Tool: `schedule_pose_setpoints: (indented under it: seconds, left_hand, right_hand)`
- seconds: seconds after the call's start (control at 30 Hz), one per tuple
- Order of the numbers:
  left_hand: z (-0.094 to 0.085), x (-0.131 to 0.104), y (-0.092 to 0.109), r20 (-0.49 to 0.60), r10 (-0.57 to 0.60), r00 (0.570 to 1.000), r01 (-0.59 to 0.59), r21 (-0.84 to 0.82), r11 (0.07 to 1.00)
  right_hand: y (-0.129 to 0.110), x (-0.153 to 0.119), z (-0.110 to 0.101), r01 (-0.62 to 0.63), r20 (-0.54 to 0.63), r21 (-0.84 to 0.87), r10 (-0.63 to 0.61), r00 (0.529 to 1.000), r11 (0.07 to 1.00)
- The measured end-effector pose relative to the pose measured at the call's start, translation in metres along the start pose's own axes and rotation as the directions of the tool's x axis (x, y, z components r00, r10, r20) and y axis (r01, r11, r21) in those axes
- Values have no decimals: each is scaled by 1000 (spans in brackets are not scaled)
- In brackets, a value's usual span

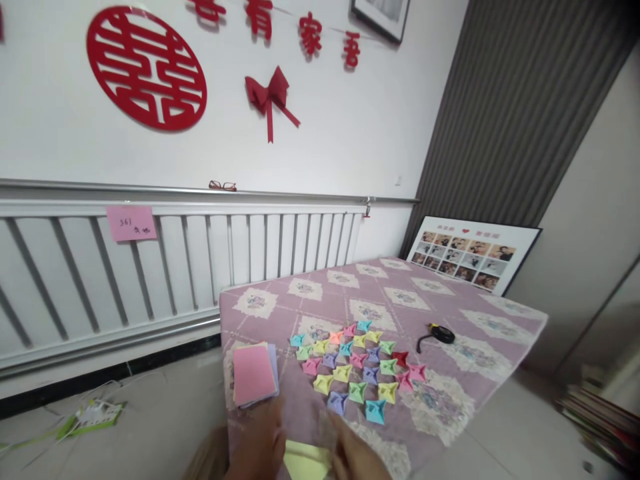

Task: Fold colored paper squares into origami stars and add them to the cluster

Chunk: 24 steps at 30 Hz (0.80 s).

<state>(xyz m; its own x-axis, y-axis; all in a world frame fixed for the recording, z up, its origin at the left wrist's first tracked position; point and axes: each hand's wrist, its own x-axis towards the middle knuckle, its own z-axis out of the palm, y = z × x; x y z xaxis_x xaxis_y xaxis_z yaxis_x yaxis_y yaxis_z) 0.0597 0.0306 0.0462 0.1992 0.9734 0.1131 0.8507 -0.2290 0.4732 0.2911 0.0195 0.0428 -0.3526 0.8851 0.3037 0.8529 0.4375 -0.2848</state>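
A sheet of yellow paper (306, 460), partly folded, lies between my hands at the near edge of the table. My left hand (260, 437) is closed at its left edge. On the other side my right hand (353, 453) has curled fingers against the paper; its fingertips are smeared by motion. Just beyond my left hand sits a stack of coloured paper sheets (255, 373), pink on top. Several small folded paper pieces (357, 392) in blue, green, yellow, pink, purple and red stand in rough rows in front of my hands.
The table has a purple patterned cloth (295, 307). A tape measure (442, 333) lies to the right, and a framed photo board (465, 253) leans behind. Beyond is a white radiator (200, 260) with a pink note (131, 223). A green-white power strip (95, 417) lies on the floor.
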Motion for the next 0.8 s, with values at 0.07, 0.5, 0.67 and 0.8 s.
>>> schedule_pose_setpoints:
  seconds: [0.07, 0.5, 0.67, 0.8]
  left_hand:
    - [-46, 7, 24, -159, -92, 983, 79, -88, 993]
    - [-142, 29, 97, -487, 66, 871, 159, 408, 899]
    - [-121, 35, 84, -302, -54, 952, 166, 357, 919]
    - [-105, 40, 69, -178, -84, 980, 127, 249, 960]
  right_hand:
    - [-11, 23, -38, -117, -79, -101, 109, 991, 988]
    - [-67, 77, -163, -340, -515, -509, 38, 856, 791]
    - [-52, 78, -136, -292, -452, -514, 34, 891, 806]
    - [-34, 77, -107, -229, -446, -422, 19, 895, 877]
